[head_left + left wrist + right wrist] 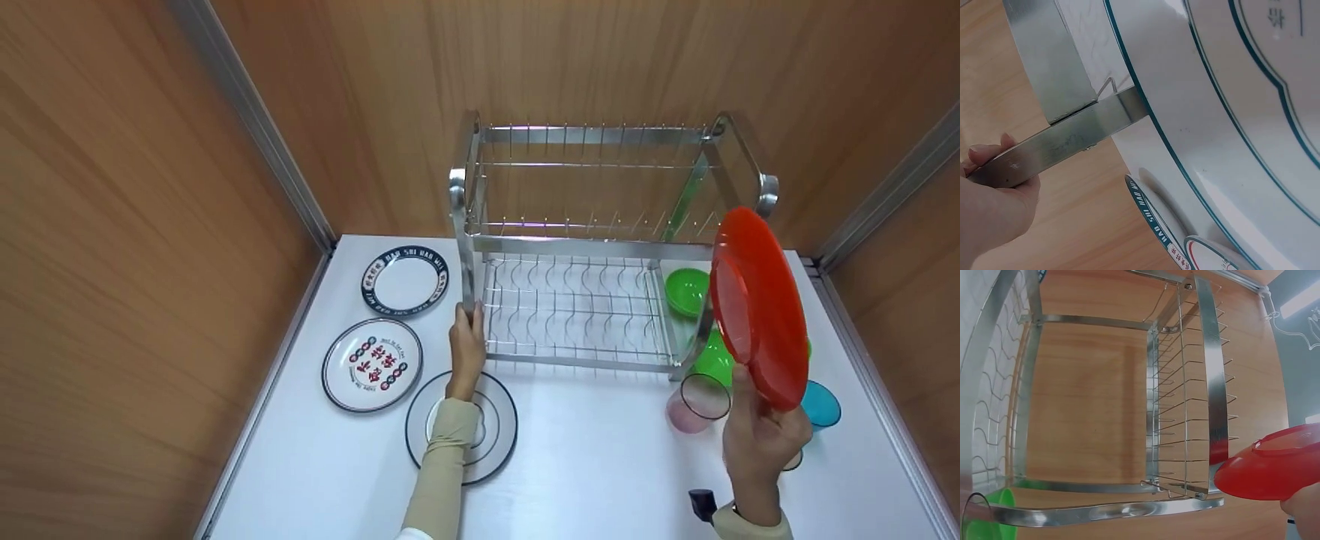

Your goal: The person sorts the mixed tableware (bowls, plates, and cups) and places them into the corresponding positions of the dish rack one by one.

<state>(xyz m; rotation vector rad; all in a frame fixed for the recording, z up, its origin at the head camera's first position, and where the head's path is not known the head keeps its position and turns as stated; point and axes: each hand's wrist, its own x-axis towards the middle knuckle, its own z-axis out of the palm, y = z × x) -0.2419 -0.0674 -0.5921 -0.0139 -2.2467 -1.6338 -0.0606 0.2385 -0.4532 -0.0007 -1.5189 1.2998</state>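
Note:
A two-tier metal dish rack [585, 246] stands against the back wall. My left hand [466, 349] grips its left front post low down; the left wrist view shows the fingers and thumb around the flat metal bar [1067, 140]. At the rack's right side, my right hand [761, 435] holds a red plate [776, 322] by its lower edge, raised and tilted nearly upright. In the right wrist view the red plate [1269, 467] overlaps the end of the upper tier's front bar. Below my left forearm lies a white plate with dark rings [499, 427].
Left of the rack lie a dark-rimmed plate [405, 309] and a plate with red characters [352, 394]. On the right stand green bowls [686, 292], a pink glass [688, 416] and a blue cup [821, 405]. A black object [703, 504] lies near my right wrist. Wooden panels enclose the table.

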